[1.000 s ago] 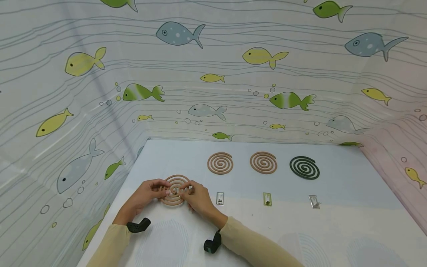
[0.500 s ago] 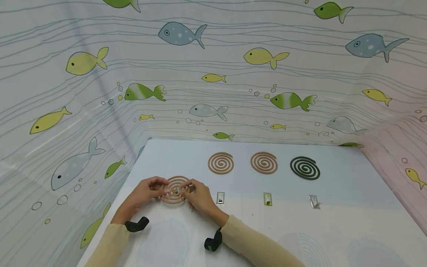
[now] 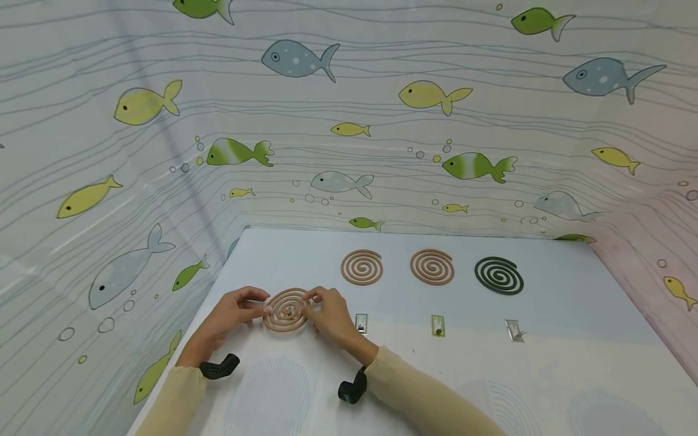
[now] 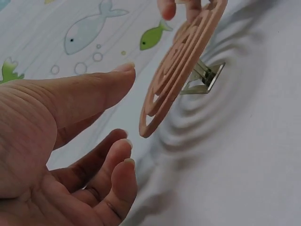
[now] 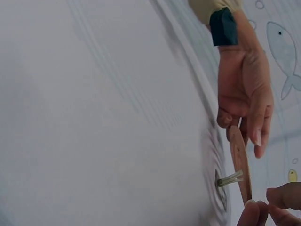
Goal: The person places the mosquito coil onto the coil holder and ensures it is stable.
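A brown mosquito coil (image 3: 287, 327) sits raised above the table on a small metal stand (image 4: 207, 77), tilted slightly. With thumb and fingertips my right hand (image 3: 332, 318) holds the coil's right rim; the exact contact is partly hidden. At the opposite side, my left hand (image 3: 231, 312) is spread with thumb and fingers apart. In the left wrist view a gap shows between its fingertips and the coil (image 4: 174, 70). The right wrist view has the coil (image 5: 239, 155) edge-on, the stand's prongs (image 5: 231, 178) beneath it.
Two brown coils (image 3: 362, 283) (image 3: 431, 283) and a dark green coil (image 3: 498, 275) lie at the back of the white table (image 3: 392, 387). Before them lie a silver stand (image 3: 362, 323), a greenish stand (image 3: 438, 326) and another silver stand (image 3: 514, 330). A fish-patterned sheet (image 3: 305, 139) surrounds the table.
Both hands have drawn outward from the coil's middle, the left to the left and the right to its right rim. The coil now tilts a little differently.
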Available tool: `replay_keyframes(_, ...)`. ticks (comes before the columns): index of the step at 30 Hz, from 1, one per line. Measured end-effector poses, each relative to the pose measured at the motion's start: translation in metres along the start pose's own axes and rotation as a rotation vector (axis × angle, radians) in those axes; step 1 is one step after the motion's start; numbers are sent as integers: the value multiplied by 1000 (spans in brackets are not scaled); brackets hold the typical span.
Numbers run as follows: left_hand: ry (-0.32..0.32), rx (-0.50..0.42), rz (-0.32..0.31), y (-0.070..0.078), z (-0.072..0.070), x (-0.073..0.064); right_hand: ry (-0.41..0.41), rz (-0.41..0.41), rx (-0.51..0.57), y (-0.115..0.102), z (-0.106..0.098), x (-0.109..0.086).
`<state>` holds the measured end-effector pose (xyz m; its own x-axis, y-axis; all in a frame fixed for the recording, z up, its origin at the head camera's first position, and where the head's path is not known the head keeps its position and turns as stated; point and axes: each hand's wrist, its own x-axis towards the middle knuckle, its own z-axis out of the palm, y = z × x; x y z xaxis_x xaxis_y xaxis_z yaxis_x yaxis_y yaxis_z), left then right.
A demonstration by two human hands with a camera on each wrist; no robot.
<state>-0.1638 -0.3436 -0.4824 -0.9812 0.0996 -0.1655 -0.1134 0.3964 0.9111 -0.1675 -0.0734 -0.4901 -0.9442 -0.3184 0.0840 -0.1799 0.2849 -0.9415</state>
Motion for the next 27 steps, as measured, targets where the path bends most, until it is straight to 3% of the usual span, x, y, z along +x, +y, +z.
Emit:
replay_keyframes(9,17,36,32,10,1,2,-26,46,41,-10,-15,3)
replay_keyframes(27,12,68,93,34,13,13,-21,10,105,-13,-42,5)
